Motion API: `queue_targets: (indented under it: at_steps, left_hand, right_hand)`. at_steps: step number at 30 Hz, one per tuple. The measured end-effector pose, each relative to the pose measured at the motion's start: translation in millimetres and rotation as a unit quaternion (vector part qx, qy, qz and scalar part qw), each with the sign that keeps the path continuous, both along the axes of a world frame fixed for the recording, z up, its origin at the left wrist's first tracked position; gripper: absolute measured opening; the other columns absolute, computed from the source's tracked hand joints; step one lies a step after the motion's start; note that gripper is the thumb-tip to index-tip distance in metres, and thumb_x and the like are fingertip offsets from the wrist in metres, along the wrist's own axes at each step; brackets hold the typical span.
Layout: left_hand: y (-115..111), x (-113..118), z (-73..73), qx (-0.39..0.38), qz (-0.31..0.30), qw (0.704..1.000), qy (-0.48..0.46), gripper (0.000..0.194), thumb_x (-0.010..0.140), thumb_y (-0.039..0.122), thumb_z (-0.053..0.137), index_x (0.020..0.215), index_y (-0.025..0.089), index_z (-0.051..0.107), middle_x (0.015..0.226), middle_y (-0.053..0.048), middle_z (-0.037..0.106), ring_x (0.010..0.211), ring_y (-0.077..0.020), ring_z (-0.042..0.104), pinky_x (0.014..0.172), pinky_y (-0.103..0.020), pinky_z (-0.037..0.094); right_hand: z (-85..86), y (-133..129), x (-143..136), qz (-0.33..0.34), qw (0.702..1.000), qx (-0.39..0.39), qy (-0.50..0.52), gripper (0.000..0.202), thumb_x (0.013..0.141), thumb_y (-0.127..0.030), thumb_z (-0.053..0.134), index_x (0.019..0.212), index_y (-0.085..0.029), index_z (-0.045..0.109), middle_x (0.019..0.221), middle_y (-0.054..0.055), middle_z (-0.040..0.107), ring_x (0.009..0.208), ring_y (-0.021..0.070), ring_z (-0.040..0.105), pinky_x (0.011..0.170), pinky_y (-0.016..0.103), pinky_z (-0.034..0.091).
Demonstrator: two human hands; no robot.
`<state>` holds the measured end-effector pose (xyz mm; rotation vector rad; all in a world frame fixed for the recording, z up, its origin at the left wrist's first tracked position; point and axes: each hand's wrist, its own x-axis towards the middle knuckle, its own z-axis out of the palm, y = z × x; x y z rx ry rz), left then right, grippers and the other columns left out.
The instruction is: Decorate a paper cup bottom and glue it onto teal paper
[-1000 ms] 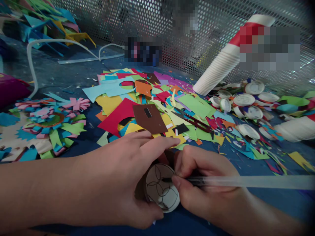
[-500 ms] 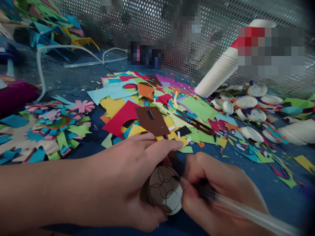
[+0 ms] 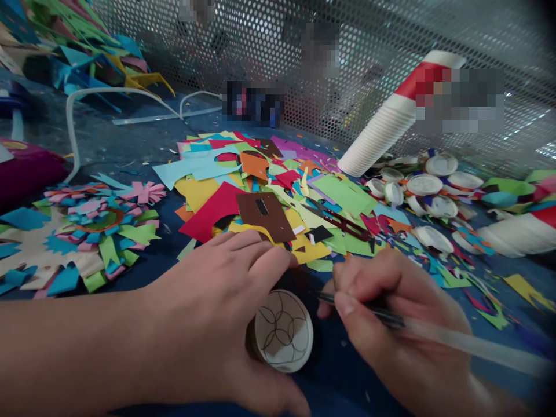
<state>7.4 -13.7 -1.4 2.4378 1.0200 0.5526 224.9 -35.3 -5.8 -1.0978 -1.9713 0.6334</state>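
A round white disc (image 3: 284, 331) with curved dark lines drawn on it, apparently the base of a cup, faces up at the lower middle. My left hand (image 3: 221, 313) is curled around its left side, fingers behind it and thumb in front, with the fingers apart. To the right, my right hand (image 3: 386, 313) pinches a pen (image 3: 460, 339) with a clear barrel. The pen's dark tip points left, a little away from the disc's edge.
Coloured paper scraps (image 3: 264, 197) and dark red scissors (image 3: 347, 225) lie ahead. A leaning stack of paper cups (image 3: 382, 133) and several round white pieces (image 3: 423, 184) stand right, paper flowers (image 3: 91, 231) left, and a perforated metal screen (image 3: 278, 35) behind.
The pen tip has lifted off the disc and moved right with my right hand. The disc's drawn pattern appears turned, and my left hand's fingers and thumb have shifted around it.
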Motion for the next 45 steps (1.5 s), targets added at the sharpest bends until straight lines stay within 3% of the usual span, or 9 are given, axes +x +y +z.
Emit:
queue_targets:
  at_steps: [4,7,10,14,20,26,36,45]
  left_hand:
    - [-5,-4,-3.8,0.039,0.017,0.999,-0.021,0.082,0.055,0.069,0.075,0.115,0.015,0.057,0.112,-0.015,0.065,0.106,-0.0395,0.059,0.091,-0.056,0.052]
    - [-8,-7,-3.2,0.007,-0.010,0.999,-0.032,0.081,0.062,0.051,0.075,0.130,0.018,0.049,0.121,-0.014,0.062,0.113,-0.0364,0.058,0.091,-0.048,0.054]
    - [-6,-6,-1.1,-0.046,-0.027,0.998,-0.041,0.065,0.064,0.031,0.071,0.125,0.021,0.053,0.117,-0.010,0.064,0.105,-0.0299,0.062,0.082,-0.039,0.057]
    - [-3,-3,0.1,-0.075,-0.023,0.996,-0.048,0.055,0.062,0.031,0.073,0.114,0.020,0.059,0.109,-0.009,0.065,0.099,-0.0309,0.063,0.082,-0.044,0.056]
    - [-4,2,-2.2,-0.061,-0.006,0.996,-0.060,0.045,0.066,0.028,0.074,0.107,0.019,0.060,0.109,-0.008,0.066,0.098,-0.0280,0.064,0.084,-0.044,0.055]
    - [-5,2,-1.9,-0.039,0.002,0.998,-0.058,0.047,0.065,0.032,0.075,0.108,0.020,0.060,0.102,-0.008,0.068,0.094,-0.0300,0.066,0.080,-0.046,0.056]
    - [-5,2,-2.3,-0.020,-0.002,0.998,-0.058,0.035,0.065,0.028,0.070,0.098,0.021,0.058,0.096,-0.006,0.069,0.088,-0.0277,0.067,0.074,-0.042,0.056]
    - [-5,4,-2.5,-0.030,0.013,0.999,-0.043,0.048,0.063,0.028,0.069,0.110,0.021,0.060,0.100,-0.006,0.069,0.095,-0.0301,0.067,0.077,-0.043,0.055]
  right_hand:
    - [1.9,5,1,0.011,0.998,-0.032,0.047,0.019,0.086,-0.010,0.055,0.078,-0.026,0.046,0.065,-0.005,0.051,0.056,0.0114,0.049,0.052,0.026,0.040]
    - [5.2,8,-4,0.020,0.995,-0.085,0.052,0.019,0.082,-0.011,0.057,0.073,-0.024,0.047,0.062,-0.005,0.049,0.052,0.0103,0.044,0.046,0.023,0.038]
    - [6.5,10,-9,0.028,0.987,-0.145,0.058,0.018,0.081,-0.014,0.057,0.071,-0.025,0.046,0.059,-0.006,0.047,0.050,0.0099,0.041,0.044,0.022,0.036]
    - [6.0,11,-13,0.027,0.982,-0.186,0.030,0.017,0.080,-0.018,0.058,0.071,-0.024,0.046,0.061,-0.005,0.049,0.053,0.0108,0.043,0.046,0.021,0.039]
    - [3.1,10,-11,0.042,0.984,-0.172,-0.014,0.015,0.084,-0.023,0.061,0.072,-0.023,0.052,0.062,-0.004,0.056,0.055,0.0105,0.049,0.049,0.021,0.043]
    - [0.8,11,-12,0.044,0.987,-0.152,-0.026,0.014,0.085,-0.022,0.061,0.073,-0.024,0.054,0.063,-0.005,0.058,0.055,0.0095,0.051,0.049,0.019,0.044]
    - [3.9,14,-12,0.058,0.988,-0.133,-0.046,0.020,0.079,-0.016,0.061,0.065,-0.023,0.048,0.060,-0.007,0.055,0.053,0.0083,0.048,0.048,0.019,0.040]
    - [6.4,15,-11,0.076,0.984,-0.154,-0.044,0.022,0.073,-0.011,0.058,0.062,-0.023,0.042,0.057,-0.006,0.049,0.052,0.0085,0.044,0.046,0.021,0.036]
